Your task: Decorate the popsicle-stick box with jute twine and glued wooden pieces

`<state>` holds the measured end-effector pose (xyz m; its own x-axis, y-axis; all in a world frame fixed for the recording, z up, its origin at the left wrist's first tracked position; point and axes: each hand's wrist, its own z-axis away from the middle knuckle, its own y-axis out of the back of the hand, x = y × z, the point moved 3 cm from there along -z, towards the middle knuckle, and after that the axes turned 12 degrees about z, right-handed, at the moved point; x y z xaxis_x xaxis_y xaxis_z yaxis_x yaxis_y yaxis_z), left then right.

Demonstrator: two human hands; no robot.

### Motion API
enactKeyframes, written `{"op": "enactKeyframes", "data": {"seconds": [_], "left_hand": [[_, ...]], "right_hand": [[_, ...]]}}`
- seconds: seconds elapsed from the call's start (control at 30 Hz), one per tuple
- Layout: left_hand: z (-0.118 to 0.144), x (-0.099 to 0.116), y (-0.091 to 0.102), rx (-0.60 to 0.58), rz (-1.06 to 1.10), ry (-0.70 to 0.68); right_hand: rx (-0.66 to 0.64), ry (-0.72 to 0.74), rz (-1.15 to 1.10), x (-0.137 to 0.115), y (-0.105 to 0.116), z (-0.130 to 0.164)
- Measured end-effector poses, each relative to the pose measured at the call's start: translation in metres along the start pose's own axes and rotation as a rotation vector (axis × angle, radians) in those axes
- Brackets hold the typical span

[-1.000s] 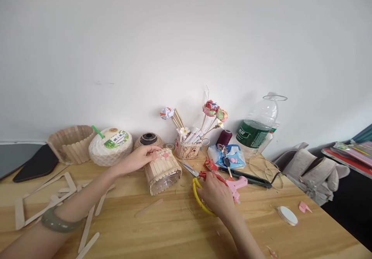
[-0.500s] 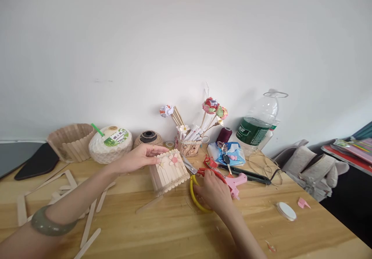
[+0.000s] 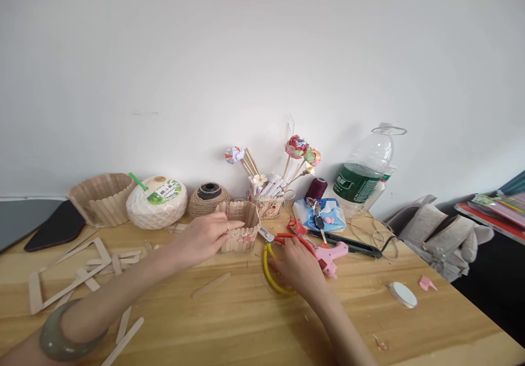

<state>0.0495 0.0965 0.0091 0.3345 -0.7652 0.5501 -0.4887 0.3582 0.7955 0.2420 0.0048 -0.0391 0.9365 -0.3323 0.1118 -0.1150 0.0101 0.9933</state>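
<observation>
A pale wooden table (image 3: 246,322) runs up to a bare white wall (image 3: 205,54); on it, one stick basket (image 3: 240,233) stands upright, and the left hand (image 3: 205,237) grips its near side. Just right of the basket lies one pair of scissors (image 3: 273,265), the right hand (image 3: 297,267) resting over its handles, whether closed on them I cannot tell; one pink glue gun (image 3: 330,255) farther right, one plastic bottle (image 3: 363,177) behind that; one coconut cup (image 3: 156,202) left of the basket.
</observation>
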Motion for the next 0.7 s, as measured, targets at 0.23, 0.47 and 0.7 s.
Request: {"op": "enactKeyframes", "data": {"seconds": [0.23, 0.47, 0.7], "left_hand": [[0.001, -0.013, 0.025, 0.191, 0.198, 0.022], [-0.009, -0.053, 0.053, 0.400, -0.081, 0.282], [-0.024, -0.062, 0.051, 0.356, -0.148, 0.268]], "right_hand": [[0.012, 0.005, 0.046, -0.003, 0.003, 0.002], [0.049, 0.022, 0.123, -0.006, 0.007, 0.005], [0.073, 0.038, 0.173, -0.007, 0.007, 0.006]]}}
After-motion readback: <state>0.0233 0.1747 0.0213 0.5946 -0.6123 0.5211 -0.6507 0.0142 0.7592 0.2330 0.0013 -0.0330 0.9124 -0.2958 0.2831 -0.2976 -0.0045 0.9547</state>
